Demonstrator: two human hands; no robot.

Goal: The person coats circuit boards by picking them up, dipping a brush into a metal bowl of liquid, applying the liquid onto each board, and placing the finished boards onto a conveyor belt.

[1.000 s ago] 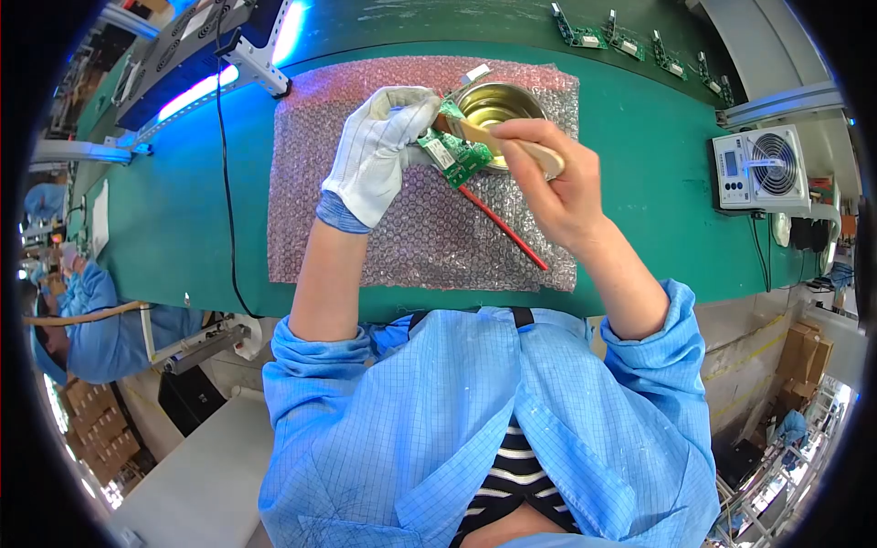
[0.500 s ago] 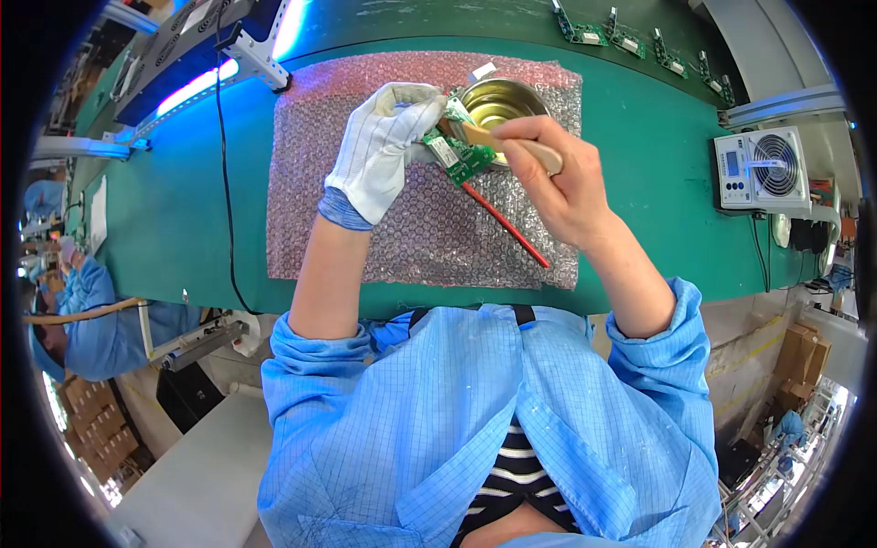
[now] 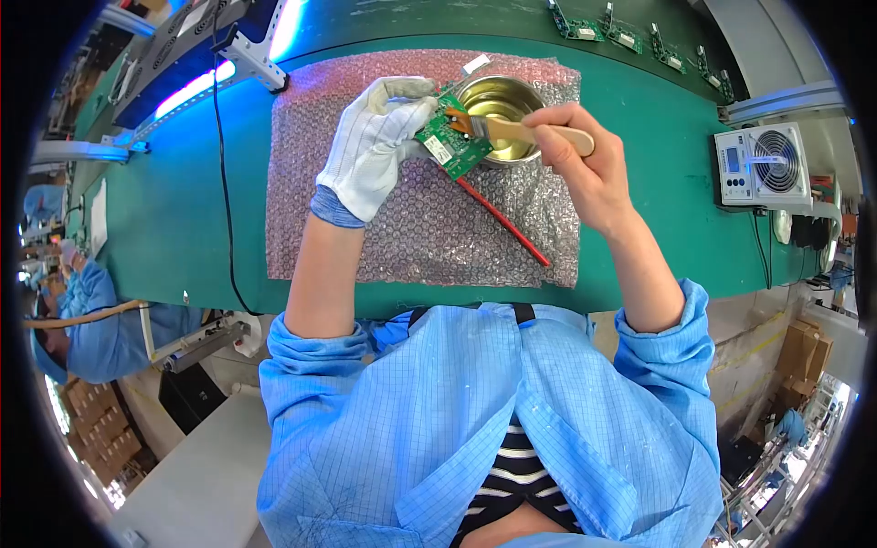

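My left hand (image 3: 379, 146), in a white glove, is closed on the edge of a green circuit board (image 3: 442, 151). In my bare right hand (image 3: 585, 164) is the wooden handle of a brush (image 3: 512, 131), its bristles touching the board's face. Just behind the board stands a round metal bowl (image 3: 530, 95) with yellowish liquid inside. A red stick (image 3: 502, 219) lies slanting on the bubble wrap (image 3: 365, 251), its upper end near the board.
A fan unit (image 3: 761, 167) stands at the right of the green table (image 3: 649, 219). Several circuit boards (image 3: 627, 38) lie at the back right. A black cable (image 3: 225, 183) runs down the left, near a lit device (image 3: 183, 55). A co-worker's blue sleeve (image 3: 91, 283) shows far left.
The board has turned so that its face shows more fully. My right hand has moved right with the brush, whose bristles now show on the board.
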